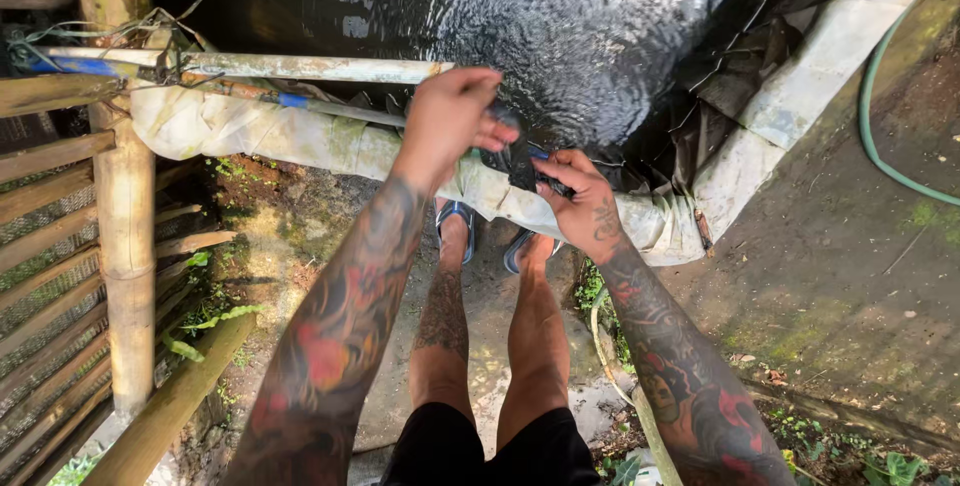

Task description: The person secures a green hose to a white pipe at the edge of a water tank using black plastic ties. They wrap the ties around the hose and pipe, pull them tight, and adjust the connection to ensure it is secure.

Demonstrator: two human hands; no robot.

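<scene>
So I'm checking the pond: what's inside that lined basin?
Dark rippling water fills the lined basin. Its depths are hidden by reflections, so nothing below the surface shows.

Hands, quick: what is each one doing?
Left hand: fingers curled over the black thing at the pond edge.
Right hand: closed, pinching the same black thing.

- Ahead of me lies a pond (560,26) of dark, rippling water, edged by a pale tarp rim (300,136).
- A bamboo post (125,226) and slatted fence (45,276) stand on my left.
- Mossy concrete ground (840,276) spreads right, crossed by a green hose (875,136).
- Soft daylight falls throughout.
</scene>
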